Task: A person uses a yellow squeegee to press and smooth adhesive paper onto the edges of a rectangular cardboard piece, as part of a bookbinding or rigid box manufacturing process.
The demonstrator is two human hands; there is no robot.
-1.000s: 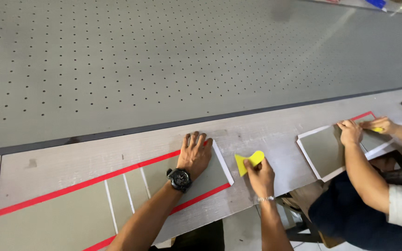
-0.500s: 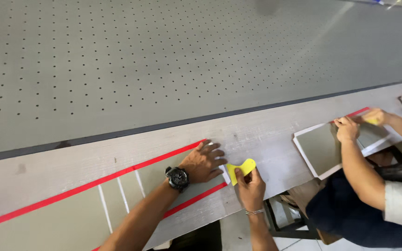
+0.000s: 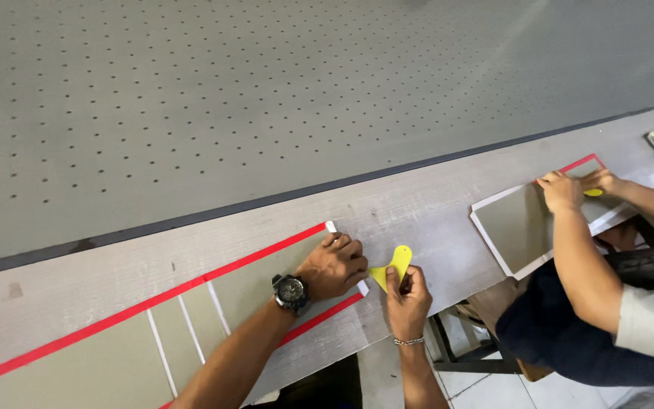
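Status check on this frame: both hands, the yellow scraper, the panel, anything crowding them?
Left hand flat on red-edged panel. Right hand grips yellow scraper beside panel's white end. Co-worker's hands on separate panel, apart.

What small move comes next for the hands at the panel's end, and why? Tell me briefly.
Probably draw the yellow scraper in the right hand up along the white end edge of the long grey panel. The left hand already presses that end flat, and the scraper's tip sits just beside the edge.

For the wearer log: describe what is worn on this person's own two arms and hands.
Both forearms are bare, with no sleeves in view. The left hand has a chunky black wristwatch with a dark round dial. The right hand has a thin silver chain bracelet.
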